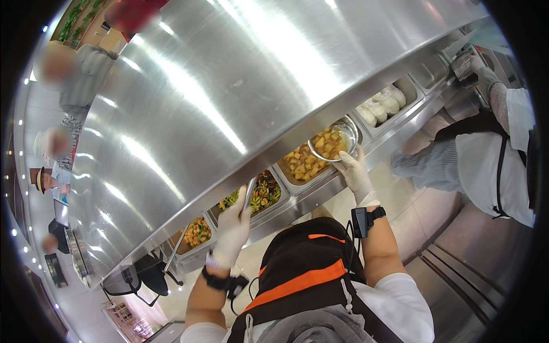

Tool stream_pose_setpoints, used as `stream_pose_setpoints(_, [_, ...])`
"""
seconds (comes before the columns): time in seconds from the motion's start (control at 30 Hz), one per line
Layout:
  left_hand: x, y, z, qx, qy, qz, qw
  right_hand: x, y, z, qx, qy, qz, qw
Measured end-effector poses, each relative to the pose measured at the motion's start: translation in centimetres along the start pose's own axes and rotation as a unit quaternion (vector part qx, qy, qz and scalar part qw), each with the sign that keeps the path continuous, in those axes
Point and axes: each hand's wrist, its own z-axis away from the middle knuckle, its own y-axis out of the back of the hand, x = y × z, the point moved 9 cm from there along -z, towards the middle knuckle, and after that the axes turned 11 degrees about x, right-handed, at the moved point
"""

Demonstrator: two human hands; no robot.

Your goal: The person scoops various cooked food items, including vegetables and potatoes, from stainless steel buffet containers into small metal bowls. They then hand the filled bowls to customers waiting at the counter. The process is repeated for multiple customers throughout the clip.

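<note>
My right hand (355,173), in a white glove, grips the rim of a round metal bowl (355,133) that holds chunks of food in sauce. The bowl is tilted over a rectangular pan of cut yellow chunks (303,163), probably potato. My left hand (233,229), also gloved, is closed around a metal utensil handle (250,191) above a pan of green vegetables with darker pieces (268,193). The utensil's far end is hidden under the counter's edge.
A wide stainless steel counter (206,98) overhangs the pans. Further pans hold diced food (197,231) and white wrapped items (384,105). A metal handle (175,251) sticks out at the left. At right, a co-worker's gloved hand (480,66) holds a metal container (463,66). People stand beyond the counter.
</note>
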Motion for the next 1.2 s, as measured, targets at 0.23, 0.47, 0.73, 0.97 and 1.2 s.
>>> stream_pose_setpoints(0.23, [-2.9,-8.8,-3.6,-0.133,0.034,0.074,0.988,-3.8,2.5,1.3,-0.007,0.042,0.055,0.998])
stream_pose_setpoints(0.47, [-4.0,-14.0,-0.1,-0.325,0.373,0.534,0.685,-6.4,5.8,2.9,0.057,0.074,0.06,0.994])
stream_pose_setpoints(0.73, [-5.0,-8.9,2.0,-0.281,0.409,0.623,0.605,-5.2,5.9,3.3,0.069,0.063,0.077,0.993])
stream_pose_setpoints(0.97, [-2.1,-0.7,4.0,-0.204,0.362,0.569,0.71,-1.2,2.7,1.4,0.019,0.025,0.074,0.997])
stream_pose_setpoints(1.2, [0.8,0.7,8.0,-0.179,0.293,0.496,0.797,1.5,-0.7,0.3,0.001,-0.003,0.043,0.999])
